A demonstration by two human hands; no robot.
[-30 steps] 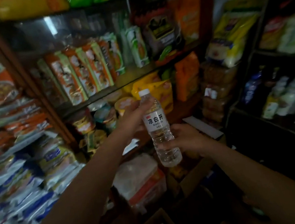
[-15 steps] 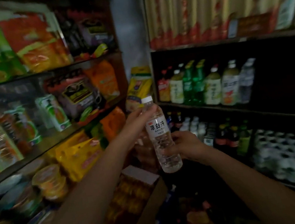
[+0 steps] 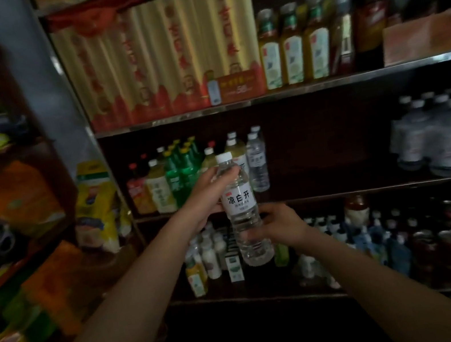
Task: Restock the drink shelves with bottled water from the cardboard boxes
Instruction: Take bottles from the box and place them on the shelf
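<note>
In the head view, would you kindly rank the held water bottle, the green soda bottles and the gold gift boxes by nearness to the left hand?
1. Held water bottle: gripped by the left hand.
2. Green soda bottles: middle shelf, just behind.
3. Gold gift boxes: top shelf, above.

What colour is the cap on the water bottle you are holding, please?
White; the cap tops the water bottle, clearest in the head view.
</note>
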